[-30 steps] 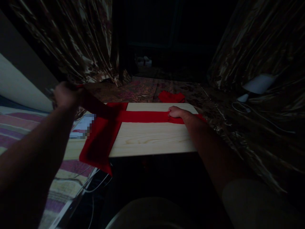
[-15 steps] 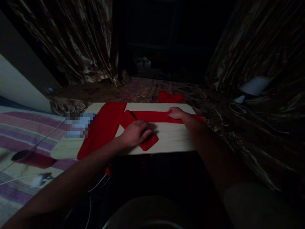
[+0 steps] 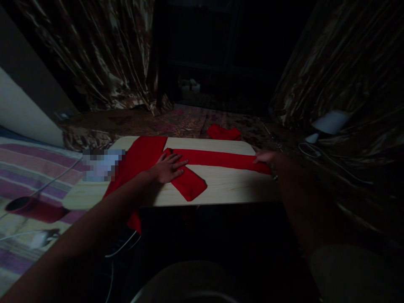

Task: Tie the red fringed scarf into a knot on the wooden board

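Red cloth (image 3: 135, 160) lies in flat bands over a pale wooden table (image 3: 230, 189). One wide band crosses the table's left side, and part of it hangs over the front edge. A long narrow band (image 3: 217, 158) runs to the right, while a short folded piece (image 3: 192, 187) slants toward the front. My left hand (image 3: 168, 167) rests with fingers spread flat on the cloth, where the narrow band and the slanted piece meet. At the table's right edge, my right hand (image 3: 267, 159) pinches the end of the narrow band.
Another crumpled red cloth (image 3: 223, 132) sits behind the table. A blurred pale sheet (image 3: 104, 165) lies at the table's left. On the striped bed (image 3: 19, 172) are a red cylinder (image 3: 38, 209) and a white plug (image 3: 41, 239) with cables. A white lamp (image 3: 331, 122) stands at right.
My right hand has moved right along the narrow band to the table edge, and the band lies straighter. My left hand has slid left and back and spread its fingers.
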Motion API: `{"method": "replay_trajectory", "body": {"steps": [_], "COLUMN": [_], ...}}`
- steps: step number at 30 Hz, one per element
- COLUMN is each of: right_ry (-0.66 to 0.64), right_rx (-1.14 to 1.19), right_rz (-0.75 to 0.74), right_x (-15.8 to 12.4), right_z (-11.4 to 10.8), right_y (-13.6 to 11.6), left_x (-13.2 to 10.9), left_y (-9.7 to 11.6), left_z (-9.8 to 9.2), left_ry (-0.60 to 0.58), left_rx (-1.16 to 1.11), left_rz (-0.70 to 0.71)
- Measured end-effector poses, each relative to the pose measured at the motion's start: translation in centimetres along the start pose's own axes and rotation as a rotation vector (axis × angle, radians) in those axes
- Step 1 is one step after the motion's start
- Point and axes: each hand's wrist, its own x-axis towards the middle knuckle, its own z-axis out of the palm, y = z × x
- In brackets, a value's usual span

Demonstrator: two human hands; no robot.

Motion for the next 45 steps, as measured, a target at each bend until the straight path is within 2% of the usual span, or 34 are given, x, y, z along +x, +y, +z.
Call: {"method": "replay_trajectory", "body": {"steps": [3, 7, 9, 12, 15, 17, 19, 22, 25, 28, 33, 35, 38, 45], "right_ry": [-0.09, 0.087, 0.116, 0.088, 0.087, 0.111, 0.144, 0.097, 0.069, 0.146, 0.126, 0.113, 0.065, -0.056], "right_rx": [0.007, 0.153, 0.207, 0.181, 0.154, 0.142, 0.098, 0.004, 0.049, 0.177, 0.31, 0.324, 0.297, 0.139], "right_rz": [0.075, 0.102, 0.034, -0.15, -0.303, -0.396, -0.455, -0.539, -0.654, -0.616, -0.626, -0.574, -0.508, -0.561], "right_x": [-0.1, -0.2, -0.5, -1.5, -3.2, -4.6, -5.9, -7.7, -9.5, -10.9, -11.4, -11.1, -10.6, -10.4], "right_z": [-1.6, -4.0, -5.2, -6.7, -7.1, -6.2, -4.2, 0.2, 4.4, 6.4, 6.6, 6.5, 6.5, 6.1], "right_y": [0.1, -3.1, -5.7, -10.2, -15.2, -18.8, -22.6, -27.8, -30.7, -30.5, -26.8, -25.3, -23.5, -20.1], "left_x": [0.2, 0.4, 0.5, 0.5, 0.5, 0.6, 0.7, 0.7, 0.5, 0.4, 0.4, 0.5, 0.4, 0.5], "left_y": [0.2, 0.9, 1.3, 1.6, 1.7, 1.7, 1.7, 1.6, 1.6, 1.7, 1.7, 1.7, 1.7, 1.8], "left_z": [-0.1, -0.1, -0.1, -0.2, -0.2, -0.1, 0.1, 0.2, 0.0, -0.3, -0.1, 0.0, 0.0, -0.2], "left_ry": [0.0, 0.017, 0.021, 0.029, 0.039, 0.042, 0.048, 0.057, 0.04, 0.027, 0.039, 0.05, 0.045, 0.03], "left_rx": [-0.016, -0.024, -0.024, -0.026, -0.035, -0.031, -0.021, 0.005, 0.031, 0.026, 0.0, -0.006, -0.006, 0.018], "left_rz": [-0.005, -0.017, -0.019, -0.022, -0.027, -0.031, -0.035, -0.038, -0.024, -0.025, -0.047, -0.047, -0.038, -0.037]}}
